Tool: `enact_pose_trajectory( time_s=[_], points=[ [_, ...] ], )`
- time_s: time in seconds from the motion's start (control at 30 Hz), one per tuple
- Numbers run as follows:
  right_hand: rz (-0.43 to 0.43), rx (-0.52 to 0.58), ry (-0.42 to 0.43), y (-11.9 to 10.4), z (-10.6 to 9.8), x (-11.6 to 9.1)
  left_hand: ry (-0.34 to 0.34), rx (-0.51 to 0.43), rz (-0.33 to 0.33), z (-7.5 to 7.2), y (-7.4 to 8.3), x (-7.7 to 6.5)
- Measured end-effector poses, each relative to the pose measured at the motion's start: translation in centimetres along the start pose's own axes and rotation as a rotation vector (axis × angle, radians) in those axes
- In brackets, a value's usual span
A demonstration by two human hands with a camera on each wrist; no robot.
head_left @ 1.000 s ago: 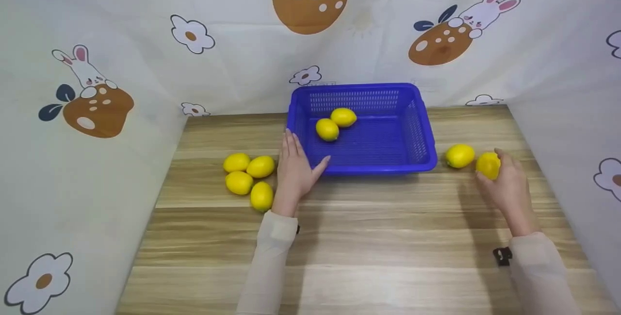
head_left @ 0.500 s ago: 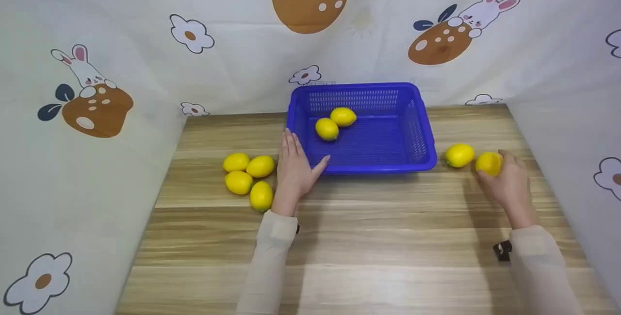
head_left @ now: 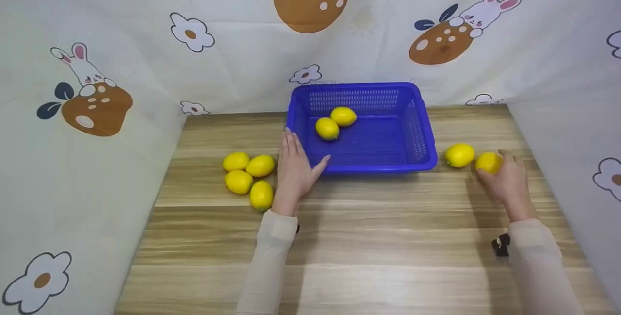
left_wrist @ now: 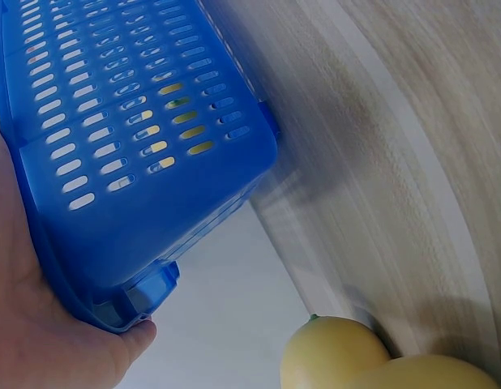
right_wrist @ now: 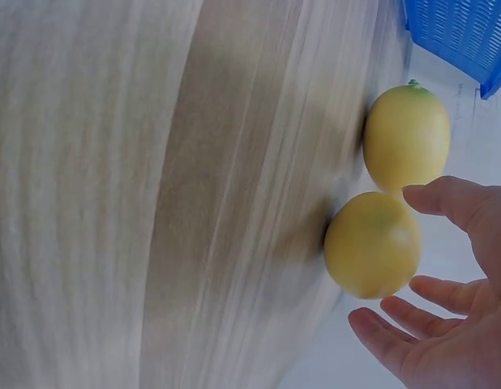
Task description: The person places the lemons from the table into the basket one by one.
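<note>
Seemingly to steady the blue basket [head_left: 373, 168], the left hand [head_left: 295, 172] rests straight-fingered against its near-left corner, while the loosely spread right hand [head_left: 510, 181], gripping nothing, brackets the table's [head_left: 388, 237] rightmost lemon [head_left: 487, 162].

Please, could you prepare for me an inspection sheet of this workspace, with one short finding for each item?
Surface: wooden table, striped grain.
Basket: blue basket, upright, near the back edge, with two lemons inside.
Loose lemons: four lemons on the left of the basket; two on its right, a nearer lemon and an outer lemon.
Clutter: nothing seen on the table.
Left hand: touches the basket's front left corner, fingers straight.
Right hand: around the outer lemon, fingers spread; firm contact cannot be told.
Cables: nothing seen.
Surroundings: pale patterned cloth behind and at both sides; small black object beside the right sleeve.
</note>
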State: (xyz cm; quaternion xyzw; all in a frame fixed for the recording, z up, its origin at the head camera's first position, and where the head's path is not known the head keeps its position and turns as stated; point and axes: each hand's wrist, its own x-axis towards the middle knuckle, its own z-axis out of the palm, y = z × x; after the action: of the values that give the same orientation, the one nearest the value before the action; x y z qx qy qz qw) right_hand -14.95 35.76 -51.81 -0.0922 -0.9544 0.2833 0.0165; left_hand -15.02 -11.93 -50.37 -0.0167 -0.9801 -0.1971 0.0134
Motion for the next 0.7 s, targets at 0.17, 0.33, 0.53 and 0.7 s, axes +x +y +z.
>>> enact_pose_trajectory(
  time_s=[0.17,0.33,0.53,0.7],
  points=[
    [0.026,0.014,-0.009,0.3,0.5,0.4,-0.002,0.002,-0.002,0.0,0.0,0.0],
    [0.047,0.033,-0.026,0.5,0.8,0.7,0.002,0.006,0.001,0.0,-0.1,0.0],
    [0.056,0.065,-0.016,0.6,1.5,0.8,0.0,-0.009,-0.005,0.1,-0.1,0.1],
    [0.078,0.056,-0.021,0.7,1.9,1.2,0.013,-0.016,-0.004,0.2,-0.1,0.1]
  ],
)
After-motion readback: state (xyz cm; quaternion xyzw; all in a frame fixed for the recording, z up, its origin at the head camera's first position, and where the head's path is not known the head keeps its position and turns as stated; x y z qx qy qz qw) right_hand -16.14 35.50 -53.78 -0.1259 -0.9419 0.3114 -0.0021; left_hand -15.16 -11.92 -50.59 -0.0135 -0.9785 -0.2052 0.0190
